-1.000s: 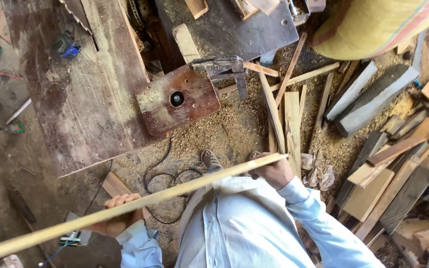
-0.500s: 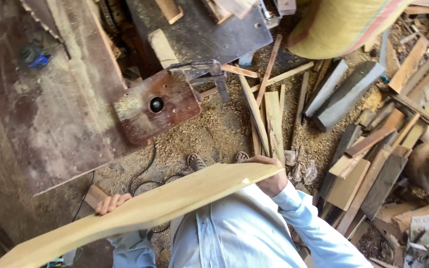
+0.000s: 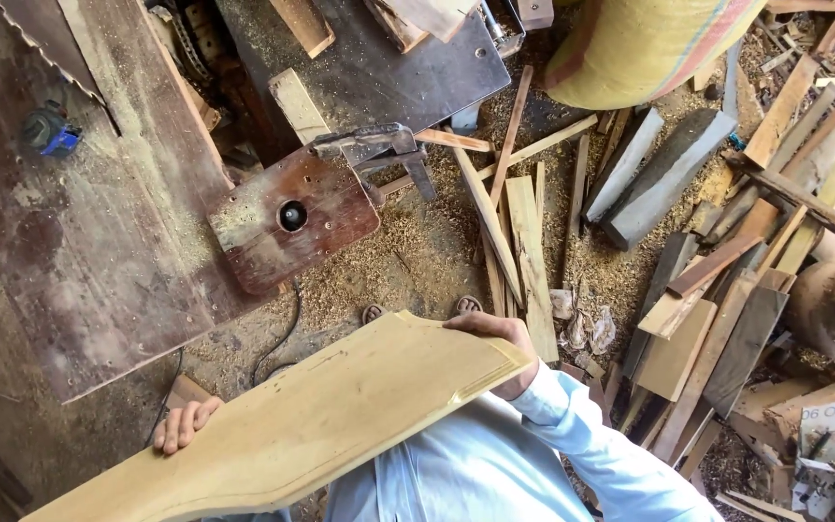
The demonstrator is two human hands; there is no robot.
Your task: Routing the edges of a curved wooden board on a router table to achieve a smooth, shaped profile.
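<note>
Workshop floor, sawdust everywhere, dark worn workbench on left, metal table up top. Reddish wooden plate with hole sits at bench edge, grey metal clamp beside it. Offcut pile on right, yellow sack above.

One curved wooden plank, held flat across lap, broad face up. Left hand curls over its near-left edge, right hand wraps far right end. Both hands clamped on plank. Two hands, one plank, one sack.
</note>
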